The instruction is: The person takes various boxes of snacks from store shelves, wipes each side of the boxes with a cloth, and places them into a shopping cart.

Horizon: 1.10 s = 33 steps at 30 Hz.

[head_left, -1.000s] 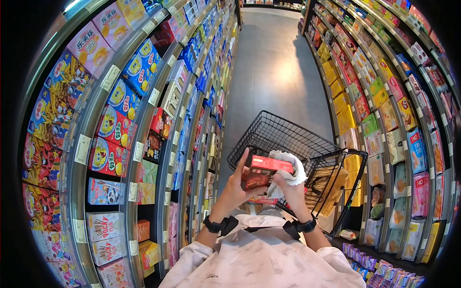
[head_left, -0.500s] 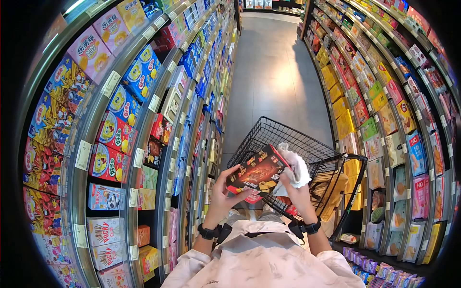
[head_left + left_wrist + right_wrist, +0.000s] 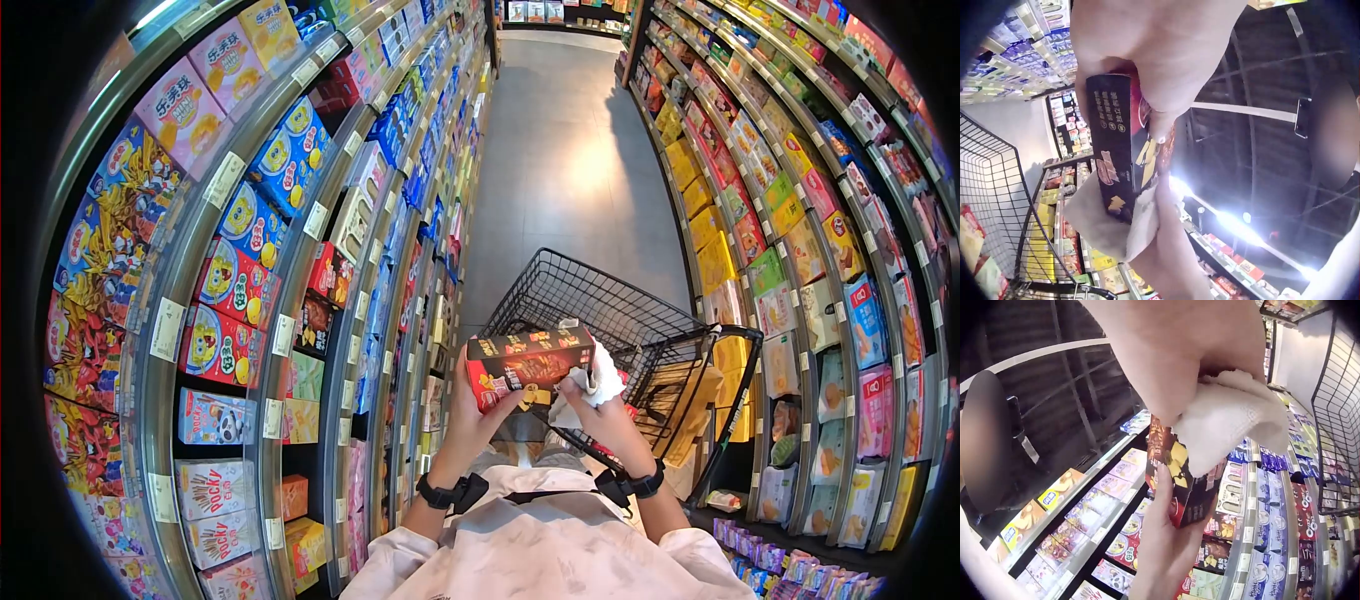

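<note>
Both hands hold a red and black snack box (image 3: 530,362) in front of the body, above the near end of the cart. My left hand (image 3: 474,415) grips its left end, thumb across the printed face. At the other end, my right hand (image 3: 603,420) pinches the box through a crumpled white wipe (image 3: 606,372). In the left wrist view, the box's dark side panel (image 3: 1113,144) shows small print and the wipe (image 3: 1094,212) wraps the lower end. In the right wrist view, the wipe (image 3: 1229,422) drapes over one corner of the box (image 3: 1200,494).
A black wire shopping cart (image 3: 610,282) stands just ahead, its handle (image 3: 728,420) to the right. Shelves of boxed snacks (image 3: 225,340) line the left side, and more packaged snacks (image 3: 775,270) line the right. The grey floor (image 3: 560,130) runs ahead between them.
The box has been turned in the hands: first a red side faced up, then the dark printed face showed tilted, now it lies more level. The right hand keeps the wipe against it.
</note>
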Tool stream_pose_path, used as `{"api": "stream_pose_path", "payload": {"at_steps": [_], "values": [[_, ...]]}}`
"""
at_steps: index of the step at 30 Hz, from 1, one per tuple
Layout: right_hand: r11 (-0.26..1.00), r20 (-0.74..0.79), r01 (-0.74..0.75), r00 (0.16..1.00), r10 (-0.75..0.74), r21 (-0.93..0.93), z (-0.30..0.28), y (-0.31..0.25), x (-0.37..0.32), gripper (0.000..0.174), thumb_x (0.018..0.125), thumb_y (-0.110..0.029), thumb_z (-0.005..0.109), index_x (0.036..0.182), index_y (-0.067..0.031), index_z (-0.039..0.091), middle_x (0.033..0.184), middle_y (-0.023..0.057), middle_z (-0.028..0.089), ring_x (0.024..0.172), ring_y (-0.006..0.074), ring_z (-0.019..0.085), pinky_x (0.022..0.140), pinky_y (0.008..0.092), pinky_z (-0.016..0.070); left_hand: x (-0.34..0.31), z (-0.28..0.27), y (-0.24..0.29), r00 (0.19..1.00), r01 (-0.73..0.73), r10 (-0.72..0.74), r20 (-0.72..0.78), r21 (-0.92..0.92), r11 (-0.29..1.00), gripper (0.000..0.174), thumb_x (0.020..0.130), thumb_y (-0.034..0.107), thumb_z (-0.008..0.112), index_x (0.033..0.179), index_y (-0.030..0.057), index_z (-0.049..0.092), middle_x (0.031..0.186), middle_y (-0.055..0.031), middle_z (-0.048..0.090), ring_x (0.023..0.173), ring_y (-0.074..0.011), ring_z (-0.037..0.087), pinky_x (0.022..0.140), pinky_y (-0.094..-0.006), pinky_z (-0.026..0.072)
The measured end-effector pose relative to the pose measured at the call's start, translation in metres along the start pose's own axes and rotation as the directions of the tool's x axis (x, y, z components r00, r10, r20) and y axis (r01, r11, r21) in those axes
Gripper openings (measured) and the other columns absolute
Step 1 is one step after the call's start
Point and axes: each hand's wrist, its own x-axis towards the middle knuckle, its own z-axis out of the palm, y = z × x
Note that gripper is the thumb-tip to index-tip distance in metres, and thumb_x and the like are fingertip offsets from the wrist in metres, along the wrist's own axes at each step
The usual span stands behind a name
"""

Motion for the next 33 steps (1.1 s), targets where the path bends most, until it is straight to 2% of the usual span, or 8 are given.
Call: {"api": "stream_pose_path", "payload": {"at_steps": [6,10,19,26,28,30,31,33], "values": [[0.997,0.004,-0.072,0.997,0.072,-0.034,-0.003,-0.018,0.003,0.064,0.097,-0.006,0.065,0.153,-0.0018,0.034,0.133,0.0150,0.057,0.119,0.0236,0.056,0.102,0.0354,0.0445,-0.004,0.007,0.006,0.999,0.034,-0.035,-0.018,-0.047,0.998,0.093,0.089,0.002,0.075,0.158,0.0014,0.013,0.140,-0.0160,0.049,0.124,-0.0223,0.056,0.103,-0.0339,0.0488],[0.991,0.027,0.008,1.000,-0.004,-0.135,-0.006,-0.029,0.006,0.067,0.097,-0.008,0.066,0.154,-0.0007,0.031,0.134,0.0172,0.056,0.121,0.0269,0.056,0.102,0.0369,0.0448,-0.006,0.003,0.002,0.996,0.083,-0.085,-0.017,-0.082,0.993,0.094,0.089,0.001,0.075,0.158,0.0013,0.012,0.140,-0.0155,0.048,0.126,-0.0225,0.055,0.104,-0.0341,0.0484],[0.970,-0.015,0.120,0.992,-0.126,-0.212,-0.002,-0.038,0.006,0.067,0.097,-0.005,0.063,0.154,0.0023,0.028,0.141,0.0216,0.053,0.128,0.0329,0.054,0.106,0.0399,0.0431,-0.008,-0.002,0.013,0.998,-0.063,0.060,-0.028,-0.118,0.991,0.101,0.084,0.000,0.079,0.158,0.0009,0.010,0.140,-0.0158,0.047,0.127,-0.0226,0.054,0.106,-0.0356,0.0469],[0.994,-0.005,0.042,0.999,-0.043,-0.104,-0.004,-0.053,0.006,0.058,0.097,0.000,0.058,0.151,-0.0008,0.036,0.139,0.0177,0.053,0.127,0.0295,0.054,0.106,0.0378,0.0425,-0.004,-0.009,0.028,0.984,-0.176,0.176,0.004,0.106,0.979,0.102,0.083,0.008,0.084,0.158,-0.0009,0.015,0.140,-0.0189,0.050,0.125,-0.0243,0.057,0.104,-0.0358,0.0481],[0.967,-0.049,0.151,0.985,-0.164,-0.204,-0.010,-0.036,0.005,0.057,0.095,-0.003,0.062,0.148,0.0002,0.040,0.140,0.0157,0.054,0.128,0.0264,0.053,0.110,0.0371,0.0389,-0.002,-0.016,0.039,0.988,-0.155,0.156,0.004,0.114,0.981,0.102,0.081,0.011,0.085,0.158,-0.0001,0.019,0.140,-0.0193,0.052,0.124,-0.0247,0.058,0.104,-0.0358,0.0485],[0.997,-0.105,0.067,0.992,-0.065,0.022,-0.011,-0.025,0.000,0.061,0.094,-0.004,0.065,0.148,0.0001,0.040,0.141,0.0153,0.053,0.129,0.0253,0.052,0.112,0.0373,0.0375,0.003,-0.023,0.057,0.988,-0.122,0.099,0.121,0.201,0.972,0.101,0.077,0.017,0.090,0.157,0.0025,0.029,0.138,-0.0179,0.056,0.120,-0.0256,0.061,0.102,-0.0356,0.0502],[0.987,-0.093,-0.036,0.994,0.052,0.160,-0.012,-0.029,-0.003,0.062,0.093,-0.006,0.069,0.148,-0.0004,0.041,0.142,0.0137,0.053,0.130,0.0219,0.051,0.110,0.0368,0.0392,0.007,-0.024,0.050,0.975,-0.221,0.208,0.082,0.206,0.953,0.103,0.073,0.017,0.092,0.157,0.0051,0.034,0.126,-0.0132,0.062,0.112,-0.0241,0.066,0.096,-0.0350,0.0536],[0.981,-0.068,-0.067,0.994,0.080,0.181,-0.013,-0.031,-0.002,0.062,0.093,-0.007,0.071,0.148,-0.0008,0.041,0.140,0.0120,0.055,0.126,0.0196,0.053,0.108,0.0353,0.0417,0.007,-0.025,0.052,0.987,-0.160,0.161,0.014,0.229,0.960,0.102,0.073,0.016,0.092,0.156,0.0047,0.034,0.121,-0.0122,0.062,0.109,-0.0222,0.066,0.095,-0.0343,0.0542]]}}
